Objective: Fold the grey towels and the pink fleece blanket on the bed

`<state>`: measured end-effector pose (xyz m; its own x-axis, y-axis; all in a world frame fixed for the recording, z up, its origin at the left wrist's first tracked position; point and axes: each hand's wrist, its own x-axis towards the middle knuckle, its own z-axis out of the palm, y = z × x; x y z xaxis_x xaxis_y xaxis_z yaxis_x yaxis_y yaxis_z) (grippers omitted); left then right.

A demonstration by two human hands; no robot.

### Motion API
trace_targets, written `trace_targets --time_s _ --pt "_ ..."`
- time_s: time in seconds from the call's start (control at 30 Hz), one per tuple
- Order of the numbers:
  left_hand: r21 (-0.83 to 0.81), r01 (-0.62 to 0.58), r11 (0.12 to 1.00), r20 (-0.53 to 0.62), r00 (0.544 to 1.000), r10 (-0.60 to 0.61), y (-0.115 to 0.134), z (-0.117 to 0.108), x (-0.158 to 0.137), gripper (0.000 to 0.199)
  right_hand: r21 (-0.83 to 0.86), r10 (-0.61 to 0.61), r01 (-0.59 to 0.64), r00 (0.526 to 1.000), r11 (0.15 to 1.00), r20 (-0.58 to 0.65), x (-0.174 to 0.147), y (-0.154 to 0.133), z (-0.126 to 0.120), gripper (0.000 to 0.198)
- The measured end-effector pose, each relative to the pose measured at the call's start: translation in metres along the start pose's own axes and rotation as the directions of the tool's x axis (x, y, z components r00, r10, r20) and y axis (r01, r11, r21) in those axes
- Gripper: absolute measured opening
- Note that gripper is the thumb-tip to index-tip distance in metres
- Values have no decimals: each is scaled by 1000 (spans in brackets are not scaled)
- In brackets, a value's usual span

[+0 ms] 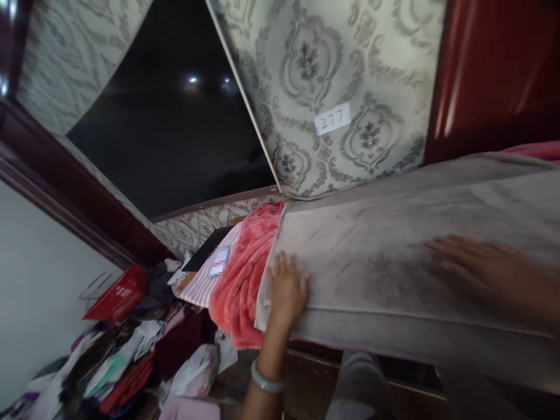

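Observation:
A long grey fabric cover [350,245] lies stretched over a raised surface in front of me. My left hand [287,289] rests on its left end, palm down with the fingers apart, and a pale bangle [266,380] circles that wrist. Over the right part of the same cover is my right hand [476,262], flat and blurred by motion, with its fingers stretched out to the left. Neither hand grips anything. Just left of the cover, a coral-red plush blanket [247,280] bunches in folds.
Beyond the blanket lie a striped cloth [207,286] and a dark flat panel [210,248]. Clothes [126,367] and a red bag [118,294] heap at lower left. A large black screen [184,111] and patterned wall [306,64] stand behind; a label [333,119] reads 277.

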<state>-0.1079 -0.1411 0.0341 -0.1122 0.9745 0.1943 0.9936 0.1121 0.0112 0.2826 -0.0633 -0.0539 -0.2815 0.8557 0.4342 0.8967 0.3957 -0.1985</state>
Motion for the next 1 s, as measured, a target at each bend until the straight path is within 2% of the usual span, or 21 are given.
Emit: trace_targets --time_s 0.1,0.17,0.27,0.37,0.47,0.53,0.6,0.67,0.73,0.8,0.93,1.0 --pt "-152 -261 953 50 961 271 54 1 30 62 -37 -35 37 998 999 55 47 -40 -3 72" --pt "-197 -341 919 80 929 362 80 13 40 65 -63 -23 29 996 998 86 57 -56 12 67" --pt "-195 -337 921 108 926 362 92 37 41 66 -62 -23 30 994 998 110 50 -62 42 63" --pt "-177 -321 930 121 931 344 86 43 39 67 -25 -19 23 988 999 156 43 -56 51 64" --pt "-168 -329 929 170 919 356 85 25 54 57 79 -63 42 953 996 297 57 -43 33 68" --pt "-178 -320 930 192 916 352 92 7 76 49 156 -70 18 939 988 336 77 -29 14 70" --pt "-201 -316 927 190 916 354 106 -4 105 48 165 -9 -41 956 985 294 99 -12 -4 71" --pt "-220 -332 917 175 912 372 122 -6 136 54 85 95 -117 969 989 229 119 8 -15 74" --pt "-225 -349 910 168 906 389 136 3 162 62 -33 186 -183 965 983 186 129 27 -17 76" --pt "-213 -357 909 176 902 395 145 21 179 67 -124 253 -233 950 964 183 131 45 -9 76" --pt "-167 -367 915 147 909 391 150 63 183 71 -158 311 -279 920 947 238 116 77 27 77" --pt "-166 -381 910 132 905 403 148 74 180 72 -119 298 -279 935 953 193 110 92 47 82"
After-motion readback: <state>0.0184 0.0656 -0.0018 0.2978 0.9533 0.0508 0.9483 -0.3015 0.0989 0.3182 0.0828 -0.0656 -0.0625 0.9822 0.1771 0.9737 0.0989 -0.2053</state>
